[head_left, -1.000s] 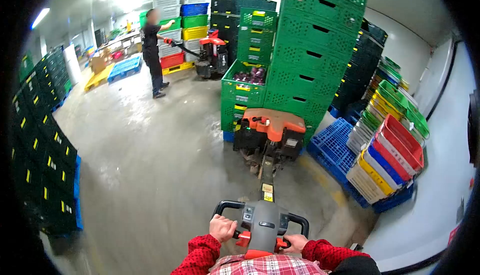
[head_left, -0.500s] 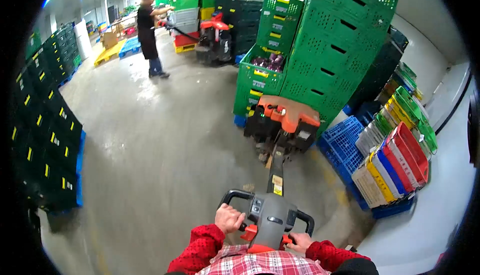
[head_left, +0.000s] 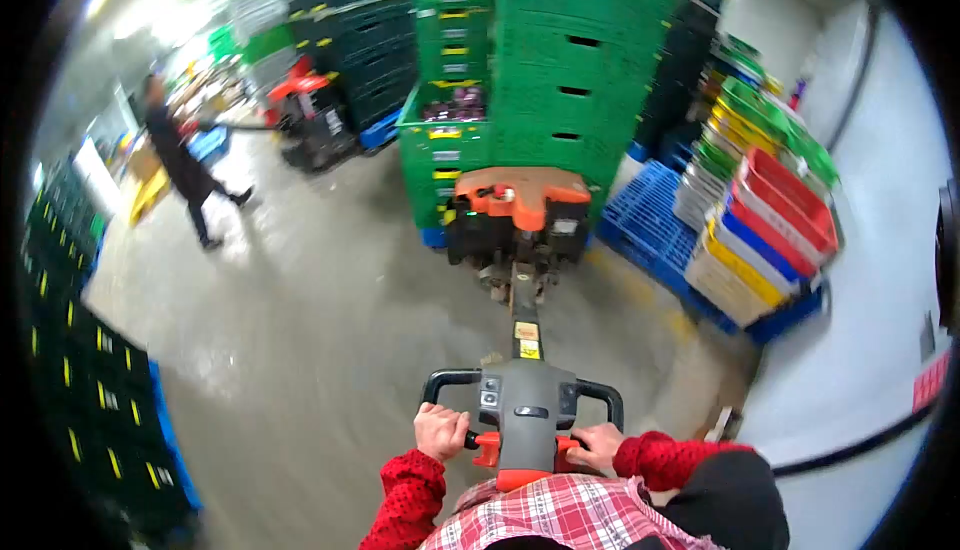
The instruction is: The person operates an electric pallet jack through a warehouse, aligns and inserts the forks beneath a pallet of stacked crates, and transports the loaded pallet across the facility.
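Observation:
My left hand (head_left: 442,433) is wrapped round the left grip of the pallet jack's handle (head_left: 528,400), near a red lever. On the other side my right hand (head_left: 600,444) closes round the right grip, its fingers partly hidden. The grey control head lies between them, close to my checked apron (head_left: 560,510). A black shaft leads forward to the orange and black pallet jack body (head_left: 525,195). Just beyond it stands a tall stack of green crates (head_left: 585,65), with a lower open crate (head_left: 447,155) holding dark purple produce at its left.
At right, a blue pallet (head_left: 645,210) carries nested crates, including a red crate (head_left: 790,205), beside a white wall (head_left: 860,280). Dark crates (head_left: 100,380) line the left. A person (head_left: 180,155) stands far left with another pallet jack (head_left: 310,115).
My view has swung so the green stack and pallet jack are straighter ahead and further left. The other person has shifted left in view, legs now apart. Both my hands keep hold.

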Available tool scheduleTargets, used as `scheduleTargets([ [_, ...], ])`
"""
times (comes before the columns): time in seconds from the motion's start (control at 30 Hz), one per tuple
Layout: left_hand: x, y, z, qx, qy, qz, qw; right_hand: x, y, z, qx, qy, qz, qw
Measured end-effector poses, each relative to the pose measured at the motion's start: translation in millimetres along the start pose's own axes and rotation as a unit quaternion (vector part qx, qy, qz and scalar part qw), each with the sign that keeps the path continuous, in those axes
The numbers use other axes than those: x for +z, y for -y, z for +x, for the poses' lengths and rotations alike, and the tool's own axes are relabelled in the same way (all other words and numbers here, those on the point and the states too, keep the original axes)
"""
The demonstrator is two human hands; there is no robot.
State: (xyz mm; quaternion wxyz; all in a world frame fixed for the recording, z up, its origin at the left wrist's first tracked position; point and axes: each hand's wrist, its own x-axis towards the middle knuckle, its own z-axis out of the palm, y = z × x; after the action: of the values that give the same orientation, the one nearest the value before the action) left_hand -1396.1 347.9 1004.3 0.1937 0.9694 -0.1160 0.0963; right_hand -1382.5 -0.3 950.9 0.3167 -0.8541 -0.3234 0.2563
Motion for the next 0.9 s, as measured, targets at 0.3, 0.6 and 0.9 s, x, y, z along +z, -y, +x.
scheduleTargets([
  [0.3,20.9,-3.1,7.9,-0.007,0.001,0.000,1.000,-19.6,-5.0,-7.4,0.009,0.007,0.014,1.000],
  [0.6,-7.4,19.2,-22.6,-0.020,0.017,0.020,0.999,24.3,24.0,2.3,0.020,-0.023,0.016,0.999],
  [0.9,-14.8,66.7,-5.8,-0.010,0.010,0.007,1.000,23.7,49.6,41.5,0.035,-0.021,0.036,0.999],
])
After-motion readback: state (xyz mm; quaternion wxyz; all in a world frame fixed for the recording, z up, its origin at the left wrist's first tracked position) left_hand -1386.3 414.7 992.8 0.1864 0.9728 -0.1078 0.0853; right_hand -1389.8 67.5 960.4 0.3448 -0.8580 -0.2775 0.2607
